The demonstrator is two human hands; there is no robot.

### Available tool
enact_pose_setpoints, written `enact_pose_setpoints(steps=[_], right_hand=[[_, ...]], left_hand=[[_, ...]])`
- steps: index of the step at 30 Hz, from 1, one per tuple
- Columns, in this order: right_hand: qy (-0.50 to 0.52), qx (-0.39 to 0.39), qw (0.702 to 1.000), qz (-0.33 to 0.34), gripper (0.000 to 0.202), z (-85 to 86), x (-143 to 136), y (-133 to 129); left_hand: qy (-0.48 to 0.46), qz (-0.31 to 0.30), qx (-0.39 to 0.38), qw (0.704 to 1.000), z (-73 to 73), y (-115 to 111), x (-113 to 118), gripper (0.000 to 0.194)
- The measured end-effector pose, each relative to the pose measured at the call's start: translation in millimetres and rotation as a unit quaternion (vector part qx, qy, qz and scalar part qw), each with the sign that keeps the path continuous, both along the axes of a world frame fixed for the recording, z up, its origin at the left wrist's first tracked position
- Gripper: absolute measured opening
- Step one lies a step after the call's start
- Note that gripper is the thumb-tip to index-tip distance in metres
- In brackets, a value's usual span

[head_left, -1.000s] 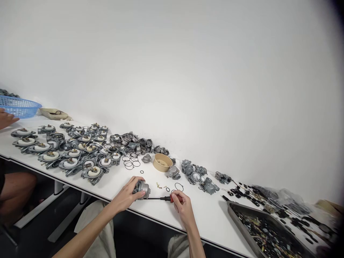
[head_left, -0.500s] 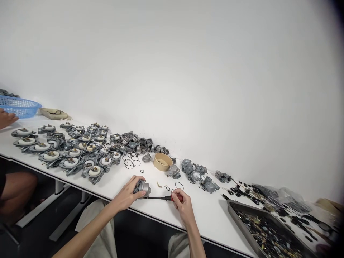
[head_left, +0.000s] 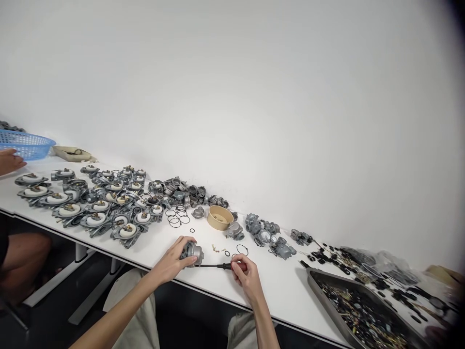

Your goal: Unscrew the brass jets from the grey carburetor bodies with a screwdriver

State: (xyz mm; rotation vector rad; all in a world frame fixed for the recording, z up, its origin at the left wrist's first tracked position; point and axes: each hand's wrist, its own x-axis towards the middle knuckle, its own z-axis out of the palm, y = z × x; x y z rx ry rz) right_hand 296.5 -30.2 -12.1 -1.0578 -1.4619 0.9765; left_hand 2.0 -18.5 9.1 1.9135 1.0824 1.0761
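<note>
My left hand (head_left: 177, 260) is closed around a grey metal carburetor (head_left: 194, 253) near the table's front edge, its rounded bowl facing right. In my right hand (head_left: 247, 276) is a screwdriver (head_left: 239, 266) with a red and black handle, held level. Its dark shaft points left and the tip reaches the carburetor's lower near side; the exact contact is hidden. Small brass screws (head_left: 216, 249), a small black O-ring (head_left: 227, 253) and a larger thin gasket ring (head_left: 242, 250) lie just beyond the screwdriver.
Several opened carburetors with white floats (head_left: 96, 219) cover the table's left. Black rings (head_left: 178, 216) and a tan round tub (head_left: 220, 218) lie ahead. A metal tray (head_left: 327, 300) of small parts stands right. Another person's hand (head_left: 10, 161) is beside a blue basket (head_left: 34, 145).
Almost nothing differs. My hands keep the carburetor and screwdriver in the same place, with a very slight shift. The other person's hand has moved slightly by the basket.
</note>
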Motion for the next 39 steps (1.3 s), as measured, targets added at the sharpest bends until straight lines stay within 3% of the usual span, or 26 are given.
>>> enact_pose_setpoints(steps=[10, 16, 25, 34, 39], right_hand=[[-0.033, -0.007, 0.999, -0.042, 0.04, 1.3, -5.4, 2.4], [0.025, 0.036, 0.999, 0.018, 0.038, 1.2, -1.2, -0.9], [0.02, 0.042, 0.999, -0.006, 0.035, -1.3, 0.3, 0.3], [-0.02, -0.027, 0.998, -0.054, 0.043, 0.6, -4.4, 2.0], [-0.017, 0.032, 0.999, -0.022, 0.035, 1.3, -2.9, -0.5]], left_hand=[[0.004, 0.0, 0.002, 1.0, 0.7, -1.0, -0.2, 0.038], [0.006, 0.003, 0.002, 1.0, 1.8, -1.5, -0.3, 0.039], [0.003, 0.005, -0.005, 1.0, 5.1, -4.7, 0.0, 0.039], [0.004, 0.0, -0.005, 1.0, 3.4, -3.2, -0.1, 0.038], [0.0, -0.003, -0.004, 1.0, 3.2, -3.4, 0.3, 0.037]])
